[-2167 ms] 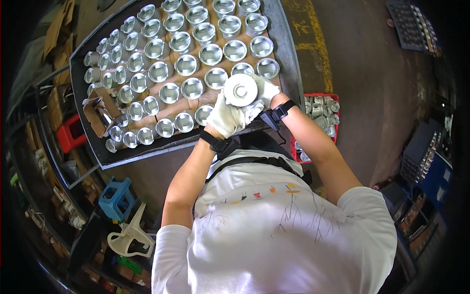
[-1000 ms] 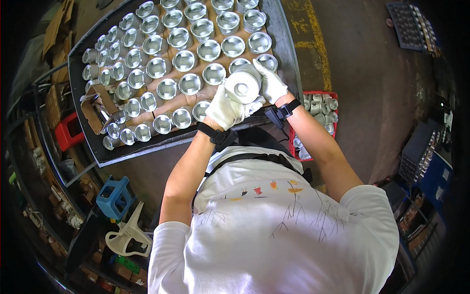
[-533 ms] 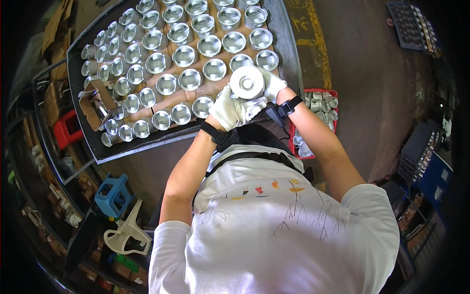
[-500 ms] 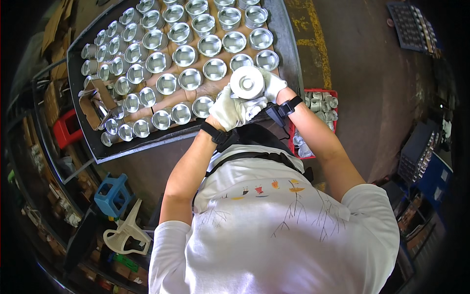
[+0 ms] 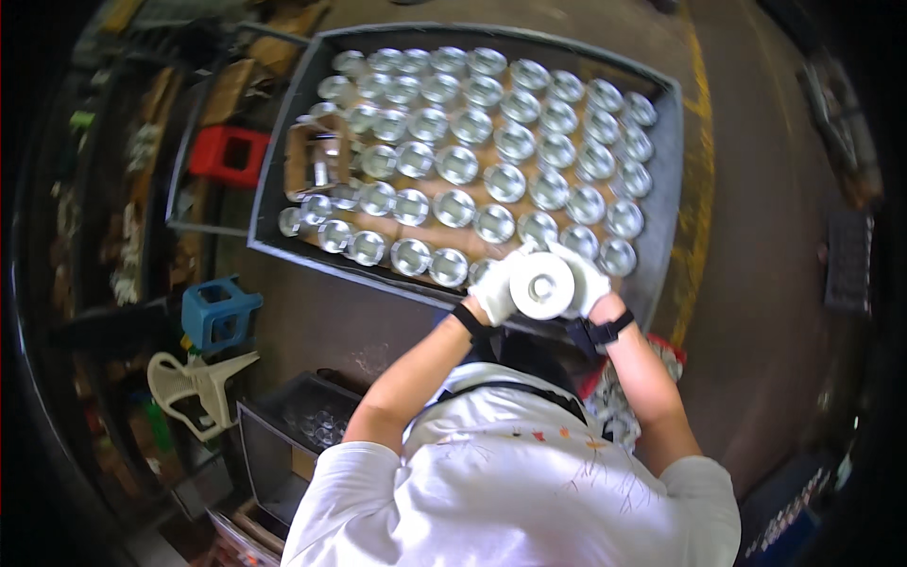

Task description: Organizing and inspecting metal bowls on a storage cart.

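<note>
Ideally, the metal piston (image 5: pixel 541 285), held at the near edge of the grey tray (image 5: pixel 669 189) with its ringed face up, wants even support: left hand (image 5: pixel 496 288) and right hand (image 5: pixel 588 279) flank it, fingers curled round its sides, tips partly hidden; balanced pressure should avoid knocking the standing pistons (image 5: pixel 505 182).

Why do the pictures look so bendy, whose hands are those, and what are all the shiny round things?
There's no robot here, just a person. A camera on their head looks down, and it sees so wide that straight edges bend. That's why their white shirt fills the bottom. Their gloved left hand and right hand hold one round piece. Ahead is a big tray with rows of round metal parts, plus a box near its left end.
</note>
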`<state>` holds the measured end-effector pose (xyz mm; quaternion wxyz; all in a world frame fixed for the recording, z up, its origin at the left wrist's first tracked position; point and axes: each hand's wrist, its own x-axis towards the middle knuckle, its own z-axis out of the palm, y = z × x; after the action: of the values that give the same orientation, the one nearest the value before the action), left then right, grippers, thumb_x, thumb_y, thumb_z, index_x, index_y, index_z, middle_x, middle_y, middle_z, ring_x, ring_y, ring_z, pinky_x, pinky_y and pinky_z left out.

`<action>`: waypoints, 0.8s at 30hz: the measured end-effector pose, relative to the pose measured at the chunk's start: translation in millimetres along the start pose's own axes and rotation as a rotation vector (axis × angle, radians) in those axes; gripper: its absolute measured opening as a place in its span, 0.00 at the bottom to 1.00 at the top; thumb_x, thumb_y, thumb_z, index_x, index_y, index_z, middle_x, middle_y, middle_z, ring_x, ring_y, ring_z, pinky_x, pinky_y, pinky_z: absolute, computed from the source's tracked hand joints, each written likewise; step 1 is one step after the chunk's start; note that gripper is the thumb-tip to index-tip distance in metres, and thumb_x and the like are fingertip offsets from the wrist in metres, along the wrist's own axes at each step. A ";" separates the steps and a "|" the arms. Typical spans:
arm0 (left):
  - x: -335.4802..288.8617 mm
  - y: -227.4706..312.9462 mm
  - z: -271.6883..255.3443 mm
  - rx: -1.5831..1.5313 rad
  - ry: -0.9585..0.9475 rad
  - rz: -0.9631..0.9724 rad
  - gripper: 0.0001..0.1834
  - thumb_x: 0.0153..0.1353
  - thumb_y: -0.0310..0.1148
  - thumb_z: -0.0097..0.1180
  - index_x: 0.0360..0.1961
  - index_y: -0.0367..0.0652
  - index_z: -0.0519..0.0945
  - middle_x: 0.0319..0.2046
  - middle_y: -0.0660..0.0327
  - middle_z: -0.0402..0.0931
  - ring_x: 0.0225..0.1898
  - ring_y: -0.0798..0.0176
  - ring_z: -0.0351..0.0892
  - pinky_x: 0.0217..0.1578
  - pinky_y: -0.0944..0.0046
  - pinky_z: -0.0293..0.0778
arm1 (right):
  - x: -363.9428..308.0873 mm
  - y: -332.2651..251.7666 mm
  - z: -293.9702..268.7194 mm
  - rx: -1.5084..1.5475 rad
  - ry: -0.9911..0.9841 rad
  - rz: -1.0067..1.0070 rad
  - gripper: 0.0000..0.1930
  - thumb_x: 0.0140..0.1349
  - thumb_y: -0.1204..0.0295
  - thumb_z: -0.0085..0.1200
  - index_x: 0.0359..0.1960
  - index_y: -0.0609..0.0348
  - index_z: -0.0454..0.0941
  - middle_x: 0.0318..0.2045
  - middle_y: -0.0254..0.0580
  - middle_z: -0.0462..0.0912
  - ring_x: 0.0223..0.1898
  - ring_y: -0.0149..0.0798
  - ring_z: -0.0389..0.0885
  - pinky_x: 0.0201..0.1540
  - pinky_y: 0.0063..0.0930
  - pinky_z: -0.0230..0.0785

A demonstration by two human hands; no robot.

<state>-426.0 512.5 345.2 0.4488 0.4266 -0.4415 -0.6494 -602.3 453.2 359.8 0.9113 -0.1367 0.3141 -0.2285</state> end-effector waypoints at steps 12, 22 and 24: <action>-68.2 27.8 -138.4 -0.606 0.019 0.001 0.21 0.72 0.32 0.44 0.64 0.44 0.66 0.58 0.59 0.73 0.55 0.63 0.77 0.57 0.61 0.75 | 133.2 37.6 108.8 -0.999 -0.003 0.032 0.21 0.70 0.59 0.49 0.51 0.65 0.79 0.41 0.39 0.84 0.41 0.32 0.81 0.46 0.29 0.73; -207.6 110.7 -359.7 -1.436 0.565 -0.327 0.18 0.69 0.44 0.50 0.35 0.39 0.81 0.31 0.54 0.83 0.34 0.53 0.83 0.42 0.54 0.80 | 395.7 69.0 298.2 -1.839 -0.053 -0.322 0.17 0.62 0.57 0.52 0.35 0.61 0.81 0.35 0.56 0.82 0.37 0.55 0.81 0.41 0.44 0.72; -228.9 125.2 -389.5 -1.388 0.720 -0.365 0.18 0.67 0.45 0.53 0.30 0.41 0.82 0.29 0.54 0.83 0.30 0.52 0.83 0.39 0.53 0.81 | 453.0 84.3 309.4 -1.967 0.052 -0.364 0.15 0.60 0.60 0.50 0.37 0.60 0.82 0.40 0.58 0.82 0.42 0.59 0.81 0.46 0.47 0.72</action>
<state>23.4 631.9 405.1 0.6132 0.2987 0.3116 -0.6616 -61.6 330.6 332.4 0.3371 -0.8709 0.3575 -0.0061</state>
